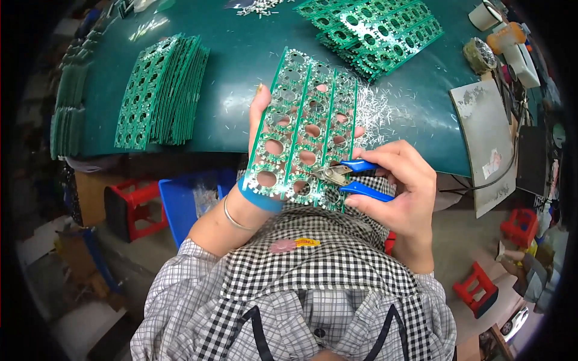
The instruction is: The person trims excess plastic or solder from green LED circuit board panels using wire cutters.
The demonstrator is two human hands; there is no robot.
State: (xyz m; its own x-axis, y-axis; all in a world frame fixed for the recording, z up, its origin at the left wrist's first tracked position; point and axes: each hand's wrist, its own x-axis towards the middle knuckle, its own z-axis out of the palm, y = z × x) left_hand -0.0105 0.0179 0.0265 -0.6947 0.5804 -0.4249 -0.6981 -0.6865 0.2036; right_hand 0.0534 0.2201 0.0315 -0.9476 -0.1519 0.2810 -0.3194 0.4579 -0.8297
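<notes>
My left hand (259,111) holds up a green circuit board panel (293,129) from beneath, its thumb at the left edge and its other fingers partly showing through the panel's round holes. A blue band and a bracelet circle that wrist. In my right hand (406,186) are small cutting pliers with blue handles (367,191). The handles are spread apart, one under the fingers and one on the thumb. Their metal jaws (332,173) touch or hover just over the panel's lower right part; which of the two I cannot tell.
Upright panels stand in a row (161,93) on the green table (235,36) at left; more panels (385,36) are stacked at the far right. Clipped metal leads (374,111) litter the tabletop behind my right hand. A blue bin (174,207) and red stool (137,207) stand below left.
</notes>
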